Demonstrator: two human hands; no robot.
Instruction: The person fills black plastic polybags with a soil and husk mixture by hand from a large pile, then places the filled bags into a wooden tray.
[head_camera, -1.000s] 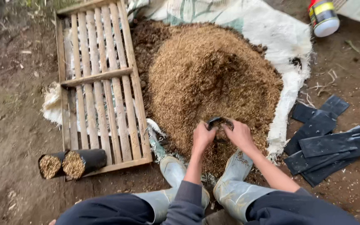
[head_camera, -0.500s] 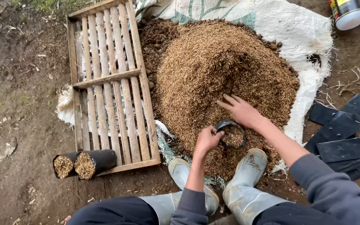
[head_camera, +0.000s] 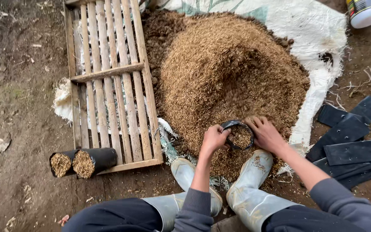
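Bare dirt ground, a husk heap (head_camera: 232, 81) on white sacking (head_camera: 323, 43). Low centre, my left hand (head_camera: 213, 139) pinches the rim of a small black bag (head_camera: 238, 135), part filled; my right hand (head_camera: 266, 134), fingers together, pushes husk in. Filling seems midway; next, more scooping. Empty black bags (head_camera: 353, 137) right, filled bags (head_camera: 84, 162) lower left, a white-lidded can (head_camera: 364, 12) upper right.

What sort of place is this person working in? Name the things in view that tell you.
Probably an outdoor plant nursery or farm plot. The left hand and right hand hold a small black bag at a heap of husks on a white sack sheet; filled bags lie on bare soil.
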